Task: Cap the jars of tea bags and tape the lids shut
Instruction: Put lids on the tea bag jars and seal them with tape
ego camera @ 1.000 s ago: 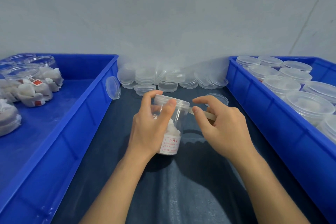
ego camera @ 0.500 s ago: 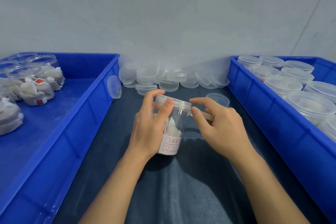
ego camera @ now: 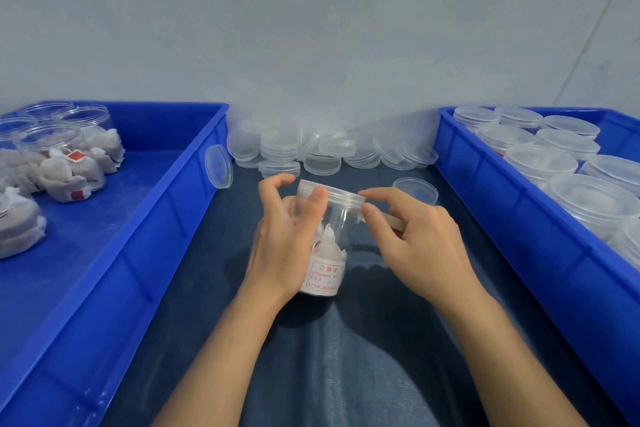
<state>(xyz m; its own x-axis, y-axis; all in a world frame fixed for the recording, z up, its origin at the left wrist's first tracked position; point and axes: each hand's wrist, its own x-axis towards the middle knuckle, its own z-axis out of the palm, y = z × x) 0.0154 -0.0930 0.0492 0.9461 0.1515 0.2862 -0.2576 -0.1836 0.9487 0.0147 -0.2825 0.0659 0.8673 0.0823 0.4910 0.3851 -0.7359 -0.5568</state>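
Note:
A clear plastic jar [ego camera: 337,225] with tea bags and a white label with red print stands tilted on the dark cloth at the centre. A clear lid [ego camera: 337,193] sits on its mouth. My left hand [ego camera: 285,239] grips the jar from the left, thumb pressed against the lid's edge. My right hand [ego camera: 415,239] is at the jar's right side and pinches a strip of tape [ego camera: 393,222] that runs from the lid's rim toward my palm.
A blue bin [ego camera: 156,218] on the left holds uncapped jars of tea bags [ego camera: 65,166]. Another blue bin [ego camera: 512,211] on the right holds capped jars [ego camera: 588,204]. Loose clear lids [ego camera: 322,152] are piled along the wall, and one more [ego camera: 415,189] lies behind my right hand.
Both hands and the jar stay in nearly the same place. My left fingers have lifted a little at the lid. The right hand keeps the tape at the lid's rim.

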